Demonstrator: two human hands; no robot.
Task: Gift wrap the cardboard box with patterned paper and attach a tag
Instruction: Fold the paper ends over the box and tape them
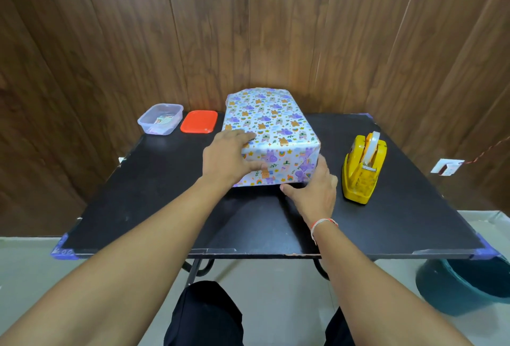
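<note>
The box [271, 127] stands on the black table [154, 196], fully covered in white paper printed with purple and orange animals. My left hand [229, 156] grips its near left corner, fingers on top and thumb pressed on the front face. My right hand [314, 191] holds the near right bottom corner, thumb along the lower front edge and fingers around the right side. A clear plastic tub [160, 119] at the back left holds small paper pieces, possibly tags.
A yellow tape dispenser [363, 169] stands right of the box, close to my right hand. An orange lid [199, 121] lies beside the tub. A wooden wall rises behind the table. A dark teal bin [466, 287] sits on the floor at right.
</note>
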